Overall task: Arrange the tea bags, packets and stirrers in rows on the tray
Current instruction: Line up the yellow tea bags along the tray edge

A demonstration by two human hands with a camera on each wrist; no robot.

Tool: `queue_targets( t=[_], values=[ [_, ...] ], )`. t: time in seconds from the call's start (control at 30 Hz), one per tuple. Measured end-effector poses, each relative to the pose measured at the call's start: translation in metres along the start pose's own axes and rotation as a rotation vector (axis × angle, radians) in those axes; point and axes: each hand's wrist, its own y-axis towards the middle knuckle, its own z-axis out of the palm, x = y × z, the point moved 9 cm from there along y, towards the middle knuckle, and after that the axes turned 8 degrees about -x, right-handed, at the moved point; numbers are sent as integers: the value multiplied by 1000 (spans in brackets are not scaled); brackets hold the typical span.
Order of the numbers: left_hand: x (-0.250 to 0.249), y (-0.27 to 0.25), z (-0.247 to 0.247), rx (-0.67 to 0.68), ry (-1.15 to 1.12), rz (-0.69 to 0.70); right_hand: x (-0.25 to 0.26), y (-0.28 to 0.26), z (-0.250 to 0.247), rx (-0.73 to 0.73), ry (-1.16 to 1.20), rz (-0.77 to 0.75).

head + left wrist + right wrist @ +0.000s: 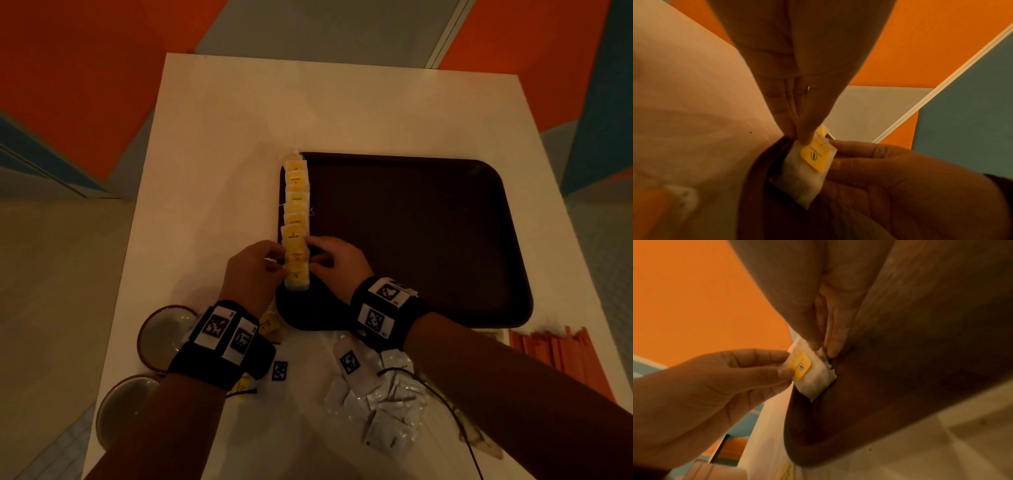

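Several tea bags with yellow tags lie in an overlapping row (295, 205) along the left edge of the dark brown tray (411, 240). Both hands meet at the row's near end. My left hand (276, 268) pinches the left edge of the nearest tea bag (296, 278), and my right hand (313, 257) pinches its right edge. In the left wrist view my left fingertips (806, 135) press on that tea bag (803, 180). In the right wrist view my right hand (822, 348) holds the tea bag (813, 382) over the tray's corner.
White packets (376, 404) are piled on the white table near my right forearm. Orange stirrers (548, 346) lie at the tray's near right. Two bowls (164, 335) (126, 404) stand at the table's left edge. Loose tea bags (268, 323) lie by my left wrist.
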Motion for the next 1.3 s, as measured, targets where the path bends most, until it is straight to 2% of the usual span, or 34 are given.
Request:
queue_targets(
  t=[0.1,0.2,0.3,0.4,0.7,0.8,0.93,1.07,1.17,1.23,1.3],
  values=[
    [1,2,0,-3,-19,-2,1,0,-4,-44,11,8],
    [-2,4,0,-2,23,23,-11,-1,-9,-95,-13,103],
    [-5,4,1,4,59,51,-23,-8,0,-27,11,192],
    [-7,1,3,11,86,65,-23,-13,8,15,1,195],
    [-13,6,7,21,160,90,-23,-5,5,-14,48,223],
    [-8,10,2,-1,129,73,-22,-4,1,-51,44,199],
    [-4,11,-1,2,72,37,-16,-8,2,-30,85,175],
    [-11,-8,-18,-51,53,127,-8,-15,-11,-71,4,81],
    [-6,-43,-34,-69,52,193,1,-33,-6,21,-8,3],
    [6,-75,-36,-50,51,189,14,-48,6,117,-33,-70],
    [14,-108,-34,-46,117,250,28,-61,23,217,-82,-146]
  ],
)
